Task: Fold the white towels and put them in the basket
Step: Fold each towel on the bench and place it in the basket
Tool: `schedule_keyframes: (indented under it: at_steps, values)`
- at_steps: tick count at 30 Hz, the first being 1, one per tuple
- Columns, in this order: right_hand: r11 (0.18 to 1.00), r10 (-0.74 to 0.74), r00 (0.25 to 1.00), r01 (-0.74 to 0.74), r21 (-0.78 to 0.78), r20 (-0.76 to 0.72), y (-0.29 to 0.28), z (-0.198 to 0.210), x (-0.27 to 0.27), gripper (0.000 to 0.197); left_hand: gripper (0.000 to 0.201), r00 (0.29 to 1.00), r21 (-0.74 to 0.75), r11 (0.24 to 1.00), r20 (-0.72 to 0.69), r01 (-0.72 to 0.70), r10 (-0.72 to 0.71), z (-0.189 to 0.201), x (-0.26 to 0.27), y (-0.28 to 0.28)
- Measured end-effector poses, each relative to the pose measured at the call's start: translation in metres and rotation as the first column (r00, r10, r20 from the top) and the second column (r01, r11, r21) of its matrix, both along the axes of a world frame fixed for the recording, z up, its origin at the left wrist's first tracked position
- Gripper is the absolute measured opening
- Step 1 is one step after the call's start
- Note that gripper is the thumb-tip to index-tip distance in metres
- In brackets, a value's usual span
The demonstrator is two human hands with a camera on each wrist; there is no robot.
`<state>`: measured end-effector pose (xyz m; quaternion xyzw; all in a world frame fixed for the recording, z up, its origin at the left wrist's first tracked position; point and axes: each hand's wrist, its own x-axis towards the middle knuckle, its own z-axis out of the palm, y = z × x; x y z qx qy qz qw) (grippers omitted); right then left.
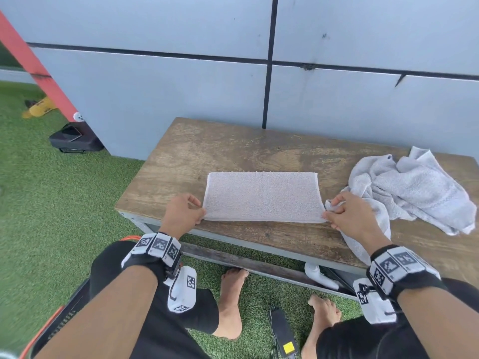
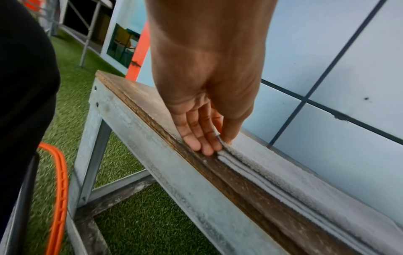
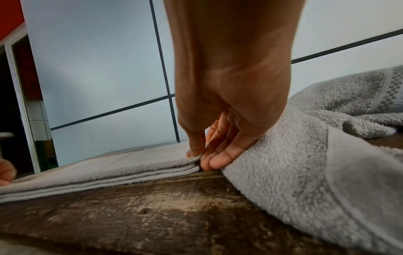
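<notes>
A white towel (image 1: pixel 263 195), folded into a flat rectangle of several layers, lies on the wooden bench (image 1: pixel 233 149) near its front edge. My left hand (image 1: pixel 182 212) pinches the towel's near left corner (image 2: pixel 222 146) between thumb and fingers. At the near right corner (image 3: pixel 196 159), my right hand (image 1: pixel 346 216) pinches the top layers the same way. A second white towel (image 1: pixel 412 190) lies crumpled at the right end of the bench, partly under my right wrist. No basket is in view.
A grey panelled wall (image 1: pixel 337 86) stands right behind the bench. Green turf (image 1: pixel 64 190) surrounds it, with a black case (image 1: pixel 75 138) at the left. An orange-rimmed object (image 2: pixel 59 189) stands by my left leg. My bare feet (image 1: pixel 230 294) are under the bench, beside a black device (image 1: pixel 283 332).
</notes>
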<state>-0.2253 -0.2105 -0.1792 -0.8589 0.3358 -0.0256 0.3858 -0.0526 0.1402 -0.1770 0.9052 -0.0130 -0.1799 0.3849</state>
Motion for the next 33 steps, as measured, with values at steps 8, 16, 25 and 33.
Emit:
schedule_keyframes:
  at_steps: [8,16,25,33]
  values:
    - [0.902,0.059,0.998,-0.042,-0.429,0.025,0.028,0.027,0.023,0.012,0.027,0.941,0.246,0.959,0.268,0.142,-0.208,0.017,0.011,-0.036]
    - [0.789,0.439,0.881,-0.471,-0.395,-0.175,0.092,-0.018,0.107,0.058,0.057,0.733,0.475,0.742,0.254,0.474,-0.631,-0.032,0.004,-0.135]
    - [0.776,0.396,0.897,-0.441,-0.451,-0.196,0.088,-0.056,0.101,0.058,0.061,0.726,0.517,0.764,0.340,0.386,-0.598,-0.062,0.000,-0.133]
    - [0.791,0.370,0.914,-0.404,-0.460,-0.166,0.084,-0.055,0.096,0.061,0.060,0.743,0.477,0.796,0.360,0.373,-0.564,-0.064,0.001,-0.125]
